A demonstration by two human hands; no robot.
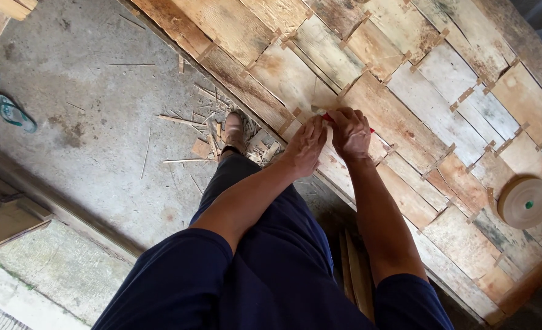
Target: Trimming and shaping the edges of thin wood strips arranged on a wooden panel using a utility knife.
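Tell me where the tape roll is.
The tape roll lies flat on the veneer sheets at the right edge of the head view, well to the right of both hands and apart from them.

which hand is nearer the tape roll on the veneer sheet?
Right. The right hand lies on the tape roll's side of the veneer sheet, though well apart from it; the left hand presses beside the right, farther from the roll.
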